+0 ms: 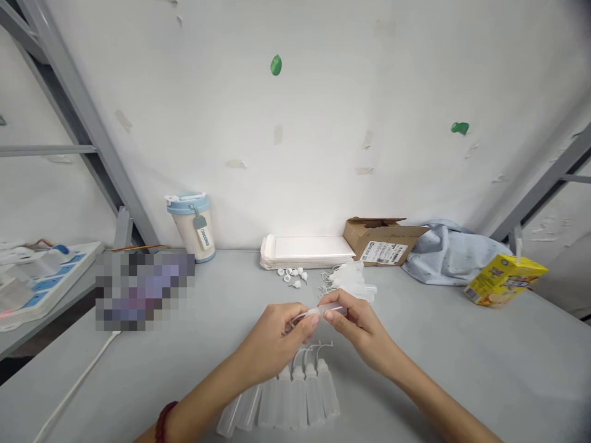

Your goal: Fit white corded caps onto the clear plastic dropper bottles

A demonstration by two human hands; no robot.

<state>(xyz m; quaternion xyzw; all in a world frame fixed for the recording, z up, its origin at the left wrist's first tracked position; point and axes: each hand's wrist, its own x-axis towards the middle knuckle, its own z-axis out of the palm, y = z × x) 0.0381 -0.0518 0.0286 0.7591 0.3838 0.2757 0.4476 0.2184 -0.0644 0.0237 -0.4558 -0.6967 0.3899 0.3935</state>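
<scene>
Both hands meet above the middle of the table around one small translucent plastic squeeze bottle [336,306], which lies sideways. My right hand [362,323] grips its body between thumb and fingers. At the bottle's neck end, my left hand [284,335] pinches the white cap, and a thin strap loops by its fingers. Below the hands, several like bottles [298,400] lie side by side, some with thin curved cap straps; my left forearm hides part of the row. Just beyond my right hand is a pile of similar bottles [351,280].
Loose white caps [295,274] lie before a stack of white envelopes [309,249]. Behind stand a cardboard box [383,241], a folded cloth [455,252] and a yellow carton [503,282]. At left are a tumbler [191,227], a blurred-out object [145,289], a cable [76,387] and a power strip [60,283].
</scene>
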